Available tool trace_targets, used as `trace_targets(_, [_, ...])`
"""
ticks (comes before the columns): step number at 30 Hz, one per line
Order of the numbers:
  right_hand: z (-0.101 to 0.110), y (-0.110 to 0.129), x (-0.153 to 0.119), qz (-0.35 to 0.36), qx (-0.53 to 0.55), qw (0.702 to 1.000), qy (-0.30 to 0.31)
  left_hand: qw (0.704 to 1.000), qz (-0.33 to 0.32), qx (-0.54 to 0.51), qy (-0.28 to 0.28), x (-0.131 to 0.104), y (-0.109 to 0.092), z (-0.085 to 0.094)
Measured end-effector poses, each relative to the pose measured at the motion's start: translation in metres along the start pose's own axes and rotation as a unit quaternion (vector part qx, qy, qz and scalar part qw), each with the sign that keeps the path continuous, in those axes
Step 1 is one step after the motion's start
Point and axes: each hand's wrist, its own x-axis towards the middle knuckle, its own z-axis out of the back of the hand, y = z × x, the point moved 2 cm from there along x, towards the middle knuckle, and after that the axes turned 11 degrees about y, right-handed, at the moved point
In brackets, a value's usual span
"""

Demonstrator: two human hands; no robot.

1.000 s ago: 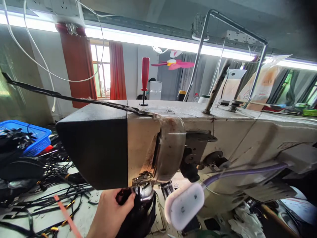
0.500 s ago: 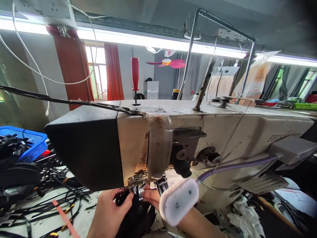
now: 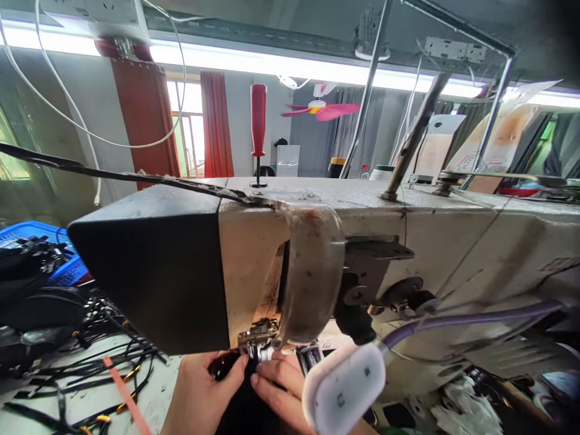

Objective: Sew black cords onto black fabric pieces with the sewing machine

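The sewing machine (image 3: 254, 266) fills the middle of the view, and its presser foot area (image 3: 260, 338) is lit from behind. Below it lies a piece of black fabric (image 3: 247, 405), its upper end at the foot. My left hand (image 3: 202, 383) is closed on the fabric's left side, thumb pointing at the foot. My right hand (image 3: 283, 386) presses its fingers together on the fabric's right side, close to the left thumb. A white lamp head (image 3: 344, 389) hides part of that hand and the wrist. The needle cannot be made out.
Black cords (image 3: 86, 386) and a pink strip (image 3: 124, 393) lie on the table at left. Behind them is a blue basket (image 3: 72, 266) of black pieces. A red-handled screwdriver (image 3: 258, 121) stands upright on the machine. Crumpled plastic (image 3: 466, 408) lies lower right.
The view has come closer to the machine. My right hand has shifted from beside the presser foot down onto the black fabric. My left hand stays at the fabric's left side.
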Motion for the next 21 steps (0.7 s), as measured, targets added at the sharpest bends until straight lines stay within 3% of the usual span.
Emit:
trace_targets(4, [0.015,0.008,0.009,0.006,-0.033,0.997,-0.065,1.000,0.004,0.011,-0.001,-0.001,-0.001,0.001])
trace_targets(6, [0.036,0.012,0.013,0.021,-0.037,0.998,-0.043,1.000,-0.001,0.020,-0.005,-0.002,-0.001,0.001])
trace_targets(8, [0.056,0.014,0.015,0.039,-0.034,0.998,0.023,0.999,-0.013,0.029,-0.013,-0.002,-0.001,0.001])
trace_targets(11, [0.070,0.016,0.016,0.035,-0.033,0.998,0.049,0.999,-0.027,0.038,-0.024,-0.002,0.001,0.001])
trace_targets(16, [0.044,0.015,0.009,0.016,-0.030,0.999,-0.040,0.998,-0.018,0.045,-0.028,-0.002,0.005,0.000])
trace_targets(21, [0.028,0.012,0.001,0.022,-0.015,0.999,-0.026,0.999,-0.021,0.039,-0.028,-0.001,0.003,0.000])
